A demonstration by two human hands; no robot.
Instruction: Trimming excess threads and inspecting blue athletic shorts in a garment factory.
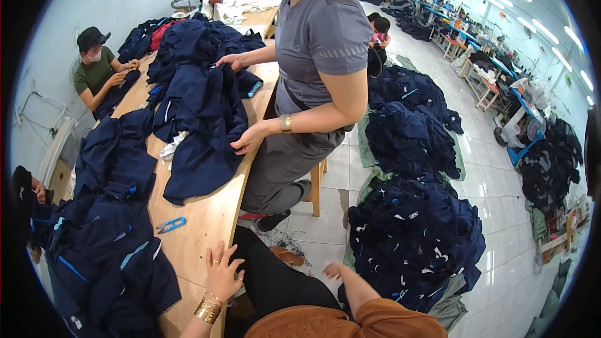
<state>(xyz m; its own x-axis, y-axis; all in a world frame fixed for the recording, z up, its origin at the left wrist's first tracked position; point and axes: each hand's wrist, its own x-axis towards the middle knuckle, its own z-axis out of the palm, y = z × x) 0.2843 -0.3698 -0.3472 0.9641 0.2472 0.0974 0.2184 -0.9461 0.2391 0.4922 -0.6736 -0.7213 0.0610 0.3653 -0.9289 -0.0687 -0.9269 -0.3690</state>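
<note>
My left hand [224, 272], with gold rings and bracelets, rests at the edge of the wooden table [191, 247], fingers spread and nothing in them. Farther up the table lies a pair of blue thread snips [171, 225], apart from my hand. Navy garments [103, 263] with light blue strips are heaped to the left of the snips. My right hand [337, 271] hangs low beside my black-clad lap, nearest the big navy garment pile on the floor; its fingers are foreshortened and hard to read. Nothing shows in it.
A person in grey [322, 50] at the table handles a navy garment [210, 131] with both hands. Another person in green [94, 75] works across the table. Navy garment piles [413, 238] line the floor at right. Sewing stations [476, 56] run along the far side.
</note>
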